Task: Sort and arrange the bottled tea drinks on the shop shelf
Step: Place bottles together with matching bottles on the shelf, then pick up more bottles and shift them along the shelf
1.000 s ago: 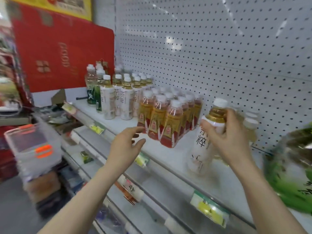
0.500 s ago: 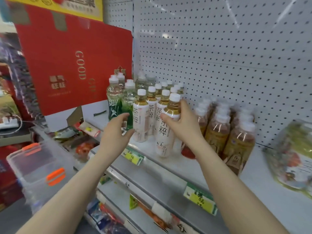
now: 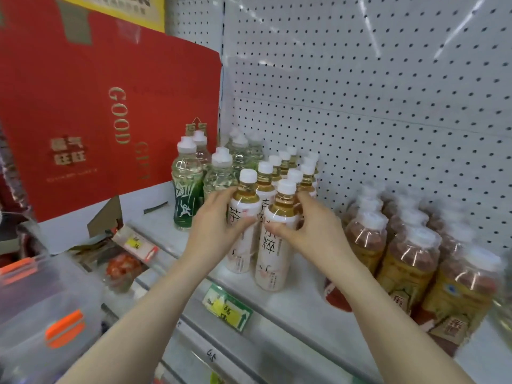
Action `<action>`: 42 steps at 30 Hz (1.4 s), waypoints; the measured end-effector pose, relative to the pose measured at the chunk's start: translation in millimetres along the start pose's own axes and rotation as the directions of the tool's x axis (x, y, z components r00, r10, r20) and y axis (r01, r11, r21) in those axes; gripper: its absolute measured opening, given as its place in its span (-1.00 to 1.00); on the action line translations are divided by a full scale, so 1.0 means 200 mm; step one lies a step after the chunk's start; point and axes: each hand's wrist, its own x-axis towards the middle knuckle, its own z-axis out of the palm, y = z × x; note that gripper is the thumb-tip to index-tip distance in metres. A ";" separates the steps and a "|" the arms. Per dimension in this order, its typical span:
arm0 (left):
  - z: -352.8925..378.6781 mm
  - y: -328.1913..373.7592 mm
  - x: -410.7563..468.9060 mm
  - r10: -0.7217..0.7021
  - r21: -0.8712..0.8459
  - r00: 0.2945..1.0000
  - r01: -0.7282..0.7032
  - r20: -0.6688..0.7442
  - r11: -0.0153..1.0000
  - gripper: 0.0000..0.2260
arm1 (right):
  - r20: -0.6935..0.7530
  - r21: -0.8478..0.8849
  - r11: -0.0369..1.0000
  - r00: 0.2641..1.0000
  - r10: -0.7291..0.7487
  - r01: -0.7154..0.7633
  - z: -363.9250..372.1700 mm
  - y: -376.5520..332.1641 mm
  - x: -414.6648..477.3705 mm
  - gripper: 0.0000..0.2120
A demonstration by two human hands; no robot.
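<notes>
We face a white pegboard wall [image 3: 360, 92], streaked with pale glare up top, behind a white metal shelf [image 3: 299, 306]. A red carton [image 3: 83, 120] lettered GOOD GIFT stands left; below it, blurred, perhaps a clear plastic bin [image 3: 41, 300] with orange clasps.

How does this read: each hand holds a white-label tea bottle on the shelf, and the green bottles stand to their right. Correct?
One error: in the head view the green bottles stand to the left of the held pair, by the red box. The rest holds: the left hand grips the left white-label bottle and the right hand the right white-label bottle, on the shelf.
</notes>
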 end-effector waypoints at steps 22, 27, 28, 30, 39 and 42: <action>-0.47 -0.47 0.76 0.181 -0.139 0.981 -0.189 -0.066 0.972 -0.65 | -0.090 -0.140 0.988 0.995 0.052 -0.065 0.02 -0.52 0.53 -0.80; -0.42 -0.55 1.16 -0.009 -0.403 0.976 0.097 0.216 0.910 -0.71 | 0.061 -0.200 0.979 0.997 0.041 -0.028 0.02 -0.45 0.83 -0.75; -0.41 -0.56 1.21 -0.028 -0.418 0.948 0.165 0.316 0.893 -0.68 | 0.096 -0.214 0.976 0.994 0.052 -0.030 0.01 -0.44 0.90 -0.73; -0.38 -0.57 1.28 -0.028 -0.317 0.869 0.210 0.495 0.925 -0.60 | 0.168 -0.247 0.968 0.982 0.084 -0.040 0.01 -0.41 1.04 -0.68; -0.19 -0.64 1.44 -0.007 -0.102 0.908 0.055 0.420 0.993 -0.58 | 0.483 -0.435 0.892 0.868 0.115 0.124 0.24 -0.31 1.44 -0.48; -0.11 -0.60 1.48 0.029 -0.088 0.924 0.005 0.381 0.996 -0.57 | 0.455 -0.401 0.908 0.887 0.080 0.124 0.24 -0.29 1.48 -0.56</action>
